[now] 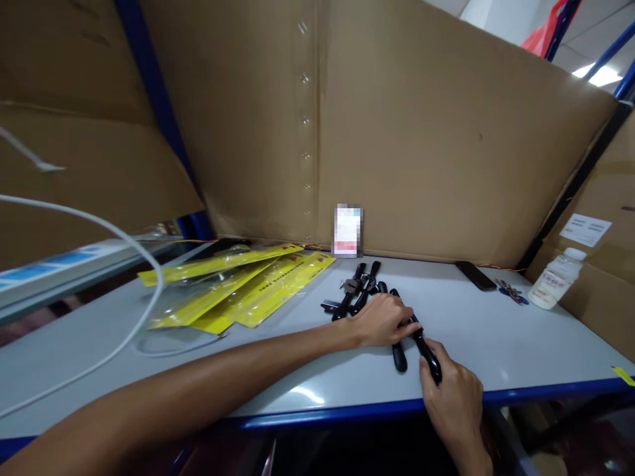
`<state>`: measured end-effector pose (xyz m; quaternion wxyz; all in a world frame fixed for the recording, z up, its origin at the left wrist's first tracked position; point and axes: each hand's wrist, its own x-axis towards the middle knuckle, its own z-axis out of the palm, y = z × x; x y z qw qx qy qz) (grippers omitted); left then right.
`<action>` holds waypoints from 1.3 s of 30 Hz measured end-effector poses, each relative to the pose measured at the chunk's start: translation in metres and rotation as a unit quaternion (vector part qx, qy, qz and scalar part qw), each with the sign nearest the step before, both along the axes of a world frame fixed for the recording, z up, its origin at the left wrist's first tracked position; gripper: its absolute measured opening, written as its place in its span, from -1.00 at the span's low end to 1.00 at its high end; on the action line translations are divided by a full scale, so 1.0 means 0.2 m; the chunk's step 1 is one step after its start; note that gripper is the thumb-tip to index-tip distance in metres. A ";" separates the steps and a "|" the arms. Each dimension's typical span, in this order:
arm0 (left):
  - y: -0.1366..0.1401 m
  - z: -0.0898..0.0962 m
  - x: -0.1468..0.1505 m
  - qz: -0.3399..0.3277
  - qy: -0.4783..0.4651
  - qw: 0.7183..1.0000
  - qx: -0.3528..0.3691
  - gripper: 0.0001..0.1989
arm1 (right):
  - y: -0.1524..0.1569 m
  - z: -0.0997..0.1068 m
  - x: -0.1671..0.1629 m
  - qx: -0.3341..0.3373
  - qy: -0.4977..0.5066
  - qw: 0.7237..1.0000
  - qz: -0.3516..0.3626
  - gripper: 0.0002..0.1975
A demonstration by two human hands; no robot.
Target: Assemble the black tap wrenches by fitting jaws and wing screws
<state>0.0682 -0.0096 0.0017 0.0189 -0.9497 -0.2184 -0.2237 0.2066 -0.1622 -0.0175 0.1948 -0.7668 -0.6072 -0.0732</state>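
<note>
Between my hands is a glossy black tool with a long rounded handle [430,360]; its exact kind is hard to tell. My right hand [454,393] has its fingers wrapped round the near end of the handle. Farther up, my left hand [383,320] is closed over the tool's upper part and hides much of it. A black rounded grip [399,357] shows below my left hand, close beside the held tool. Several similar black-handled tools [353,288] lie together on the grey table just beyond my left hand.
Yellow cards with clear plastic packaging [262,291] overlap on the left. A white cable [143,264] loops there too. At the right are a phone [475,276], keys [510,291] and a bottle [555,281]. Cardboard walls [407,132] enclose the table; its blue edge [327,418] is nearest me.
</note>
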 end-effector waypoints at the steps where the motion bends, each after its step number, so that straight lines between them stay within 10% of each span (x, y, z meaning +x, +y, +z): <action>1: 0.00 0.00 0.00 -0.014 -0.001 1.000 0.002 -0.59 | 0.00 0.00 0.00 0.002 -0.001 1.000 0.000 -0.66; 6: -0.01 0.01 -0.02 -0.075 -0.014 0.997 -0.011 -0.78 | 0.00 -0.01 0.00 0.007 -0.002 1.000 0.000 -0.65; 19: -0.01 0.01 0.00 0.035 0.008 0.999 0.002 -0.84 | 0.00 0.01 -0.01 0.004 -0.009 1.000 -0.002 -0.65; 34: 0.00 0.01 -0.03 -0.097 -0.006 0.995 -0.018 -0.76 | 0.00 0.00 -0.01 0.011 -0.006 1.000 0.003 -0.67; 39: -0.01 0.01 -0.01 -0.019 -0.001 1.000 -0.021 -0.84 | 0.00 0.00 -0.01 0.010 -0.011 1.000 -0.001 -0.67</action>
